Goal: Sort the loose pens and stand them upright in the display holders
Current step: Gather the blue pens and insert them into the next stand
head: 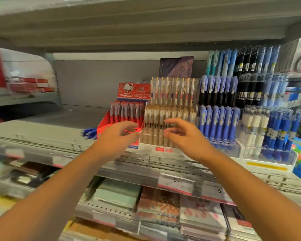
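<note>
Here, left hand (pixel 116 137) and right hand (pixel 187 139) flank holder (pixel 152 137).

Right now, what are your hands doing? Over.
Left hand, right hand open at clear tiered holder of gold-clipped pens. Loose blue pens flat beside red box. Nothing blocking.

"HELLO KITTY" on red display holder (pixel 133 91)

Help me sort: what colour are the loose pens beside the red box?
Blue; the loose pens show best in the head view.
</note>
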